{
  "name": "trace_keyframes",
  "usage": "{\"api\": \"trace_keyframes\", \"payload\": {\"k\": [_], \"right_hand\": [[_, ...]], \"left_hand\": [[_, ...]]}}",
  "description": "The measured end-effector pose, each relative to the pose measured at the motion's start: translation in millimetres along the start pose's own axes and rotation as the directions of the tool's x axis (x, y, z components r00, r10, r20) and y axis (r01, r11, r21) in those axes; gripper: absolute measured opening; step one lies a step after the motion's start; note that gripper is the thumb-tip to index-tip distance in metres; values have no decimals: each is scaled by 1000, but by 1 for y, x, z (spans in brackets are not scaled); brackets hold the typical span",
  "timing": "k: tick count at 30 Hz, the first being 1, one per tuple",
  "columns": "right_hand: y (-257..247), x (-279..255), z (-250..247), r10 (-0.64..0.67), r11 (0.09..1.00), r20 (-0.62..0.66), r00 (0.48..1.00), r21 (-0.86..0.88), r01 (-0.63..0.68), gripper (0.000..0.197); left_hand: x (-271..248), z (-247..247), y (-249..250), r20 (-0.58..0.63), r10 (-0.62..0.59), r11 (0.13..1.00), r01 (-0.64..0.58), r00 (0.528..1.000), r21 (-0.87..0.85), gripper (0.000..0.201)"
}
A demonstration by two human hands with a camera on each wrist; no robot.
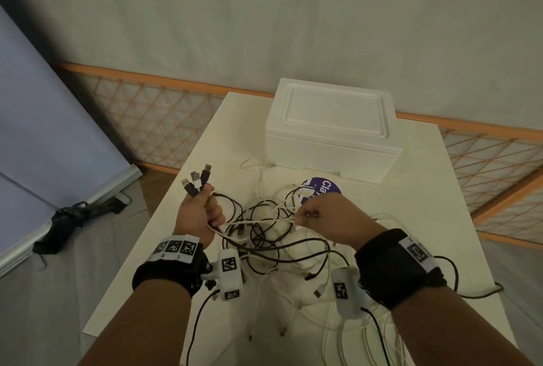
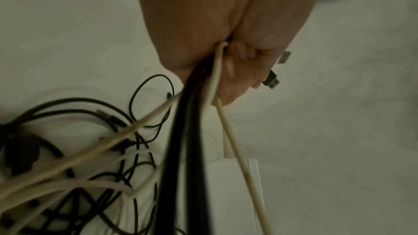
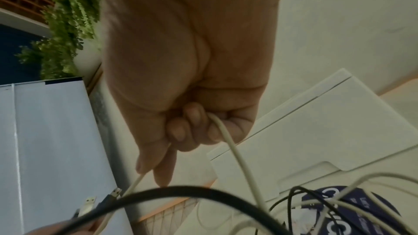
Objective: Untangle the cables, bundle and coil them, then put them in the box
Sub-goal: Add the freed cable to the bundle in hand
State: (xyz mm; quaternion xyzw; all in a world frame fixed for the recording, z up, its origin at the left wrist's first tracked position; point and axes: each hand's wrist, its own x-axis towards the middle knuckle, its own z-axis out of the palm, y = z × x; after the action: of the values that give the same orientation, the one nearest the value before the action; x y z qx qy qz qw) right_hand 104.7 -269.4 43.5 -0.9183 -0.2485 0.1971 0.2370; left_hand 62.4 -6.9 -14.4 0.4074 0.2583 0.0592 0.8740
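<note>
A tangle of black and white cables (image 1: pixel 264 236) lies on the white table (image 1: pixel 411 218). My left hand (image 1: pixel 199 213) is raised above the table's left side and grips a bundle of cables, their USB plugs (image 1: pixel 195 180) sticking up out of the fist. In the left wrist view the fingers (image 2: pixel 235 67) curl round black and white cords (image 2: pixel 212 81). My right hand (image 1: pixel 323 215) pinches a white cable (image 1: pixel 264 221) that stretches across to the left hand; its fingers (image 3: pixel 192 128) curl round this white cable (image 3: pixel 235 153). The white foam box (image 1: pixel 332 130) stands closed at the back.
A round purple sticker (image 1: pixel 323 189) lies in front of the box, partly under cables. More cable ends trail over the table's near edge (image 1: pixel 293 330). A wooden lattice fence (image 1: pixel 152 118) runs behind the table. A folded dark umbrella (image 1: pixel 70 221) lies on the floor at left.
</note>
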Motion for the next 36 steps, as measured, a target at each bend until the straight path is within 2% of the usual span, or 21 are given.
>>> {"api": "trace_keyframes", "payload": {"k": [5,7,9,10,12,14,16,19,21,23,24,26,28,29,31,33,36], "right_hand": [[-1,-4,-2,-13,997,-18,1000,-76,12,23],[3,-9,-8,-23,986,-54,998,-168,13,26],[22,-14,-22,50,964,-128,991,-255,-81,24],[34,-19,-31,111,961,-153,982,-234,-145,25],[57,-27,-44,201,954,-143,969,-198,-227,25],[63,-29,-45,208,938,-67,976,-271,-218,26],[50,-26,-38,157,948,-14,987,-277,-155,26],[16,-18,-22,18,974,10,1000,-227,-15,30],[-5,-10,-7,-59,973,4,998,-222,58,29],[-21,-2,6,-111,968,-34,993,-232,100,27],[-26,1,11,-131,966,-62,989,-232,113,27],[-31,1,14,-145,978,-105,984,-169,126,26],[-26,-5,12,-119,992,-134,984,-53,113,24],[-19,-10,7,-73,997,-156,985,-43,67,26],[4,-20,-7,70,997,-229,971,-26,-78,34],[27,-33,-21,209,977,-256,944,19,-211,39],[40,-40,-23,355,902,-170,919,-196,-385,33]], "left_hand": [[2,-18,22,-158,72,997,-69,985,24,24],[2,-37,34,-252,88,996,-84,964,28,27],[2,-65,50,-370,118,993,-112,922,39,32],[2,-81,59,-413,133,991,-126,901,44,35],[0,-99,72,-432,131,991,-114,892,65,40],[-2,-94,72,-367,109,992,-78,924,97,40],[-8,-65,61,-270,92,991,-62,958,119,37],[-23,-7,39,-55,67,947,-46,996,319,25],[-35,28,20,133,-1,857,-67,991,511,6],[-44,56,-2,276,-135,758,-80,952,647,15],[-48,68,-13,309,-194,721,-78,931,688,19],[-51,82,-26,317,-230,692,-74,920,718,17],[-45,80,-29,299,-204,680,-85,932,729,20],[-39,73,-25,266,-163,672,-91,950,735,22],[-24,52,-11,99,-55,683,-35,994,730,25],[-15,34,2,-9,28,683,-12,1000,730,25],[-15,33,6,83,121,540,-136,989,831,25]]}}
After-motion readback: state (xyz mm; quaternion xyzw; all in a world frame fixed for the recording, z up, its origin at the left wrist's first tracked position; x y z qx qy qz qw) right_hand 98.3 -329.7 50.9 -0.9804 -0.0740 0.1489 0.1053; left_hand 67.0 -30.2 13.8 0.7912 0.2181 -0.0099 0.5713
